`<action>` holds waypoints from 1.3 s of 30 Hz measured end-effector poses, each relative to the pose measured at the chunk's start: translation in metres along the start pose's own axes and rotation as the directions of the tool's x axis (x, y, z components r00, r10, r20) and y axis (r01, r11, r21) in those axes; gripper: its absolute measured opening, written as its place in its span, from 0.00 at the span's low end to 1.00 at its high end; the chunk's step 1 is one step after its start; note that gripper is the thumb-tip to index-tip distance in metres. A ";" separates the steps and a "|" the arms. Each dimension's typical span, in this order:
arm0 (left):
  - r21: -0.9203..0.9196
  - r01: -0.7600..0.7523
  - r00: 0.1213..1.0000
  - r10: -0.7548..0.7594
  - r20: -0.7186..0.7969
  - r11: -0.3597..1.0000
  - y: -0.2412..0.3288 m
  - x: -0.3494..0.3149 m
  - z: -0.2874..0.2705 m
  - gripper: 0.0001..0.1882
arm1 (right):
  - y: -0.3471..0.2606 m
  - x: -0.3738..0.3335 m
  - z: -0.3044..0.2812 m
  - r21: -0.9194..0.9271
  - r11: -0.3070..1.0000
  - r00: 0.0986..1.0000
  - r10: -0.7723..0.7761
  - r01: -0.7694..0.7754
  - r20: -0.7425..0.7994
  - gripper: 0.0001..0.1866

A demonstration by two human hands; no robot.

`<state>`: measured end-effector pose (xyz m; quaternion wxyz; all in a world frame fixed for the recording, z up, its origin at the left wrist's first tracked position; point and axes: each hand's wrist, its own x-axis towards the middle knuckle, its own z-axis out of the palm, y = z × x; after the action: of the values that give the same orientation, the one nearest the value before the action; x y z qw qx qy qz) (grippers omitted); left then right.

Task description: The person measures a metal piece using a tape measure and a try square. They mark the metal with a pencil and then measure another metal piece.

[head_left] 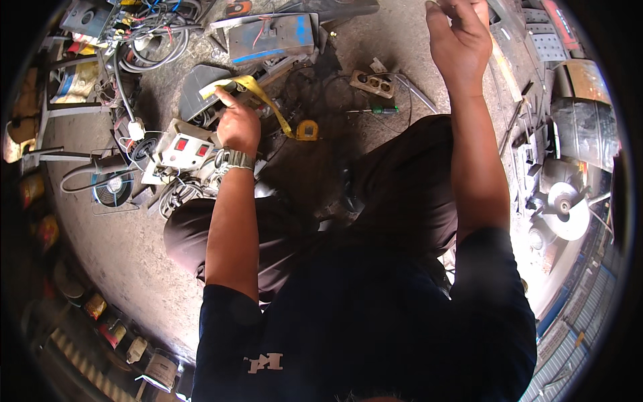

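Observation:
A yellow tape measure (pixel 307 130) lies on the floor in front of me. Its blade (pixel 258 90) is pulled out and curves up to the left onto a dark grey metal plate (pixel 195 90). My left hand (pixel 239 126), a watch on its wrist, has its index finger stretched onto the blade near its end. The other fingers are curled, and the thumb is hidden. Higher up, my right hand (pixel 461 47) is raised at the top edge, away from the tape. Its fingers are loosely bent and apart, partly cut off by the frame, with nothing visible in them.
Left of my hand stands a white box with red switches (pixel 187 151), beside coiled cables (pixel 182 194). A grey and blue metal piece (pixel 271 37) lies ahead. A socket strip (pixel 373 84) and a green-handled screwdriver (pixel 383 110) lie to the right. Metal drums (pixel 584 130) line the right side.

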<state>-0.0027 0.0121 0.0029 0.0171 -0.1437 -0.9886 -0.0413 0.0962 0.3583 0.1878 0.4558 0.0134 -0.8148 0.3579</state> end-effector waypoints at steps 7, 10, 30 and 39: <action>-0.107 0.058 0.997 -0.051 0.065 0.993 -0.009 0.002 0.004 0.46 | -0.019 -0.006 -0.012 -0.027 0.981 0.980 0.188 -0.190 -0.061 0.16; -0.091 0.057 0.995 -0.049 0.082 0.994 -0.007 0.003 0.004 0.46 | -0.018 -0.007 -0.015 -0.008 0.959 0.956 0.280 -0.282 -0.084 0.15; -0.067 0.069 0.998 -0.069 0.014 0.995 -0.004 -0.005 0.003 0.46 | 0.003 0.006 -0.013 0.346 0.758 0.774 0.621 -0.553 -0.123 0.13; -0.012 0.029 0.999 -0.029 -0.025 1.000 -0.008 0.000 0.018 0.48 | 0.031 0.003 -0.027 0.440 0.710 0.786 0.618 -0.550 -0.015 0.14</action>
<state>-0.0055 0.0061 -0.0155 0.0283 -0.1289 -0.9900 -0.0493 0.1034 0.3984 0.1813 0.3694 -0.1785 -0.6425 0.6473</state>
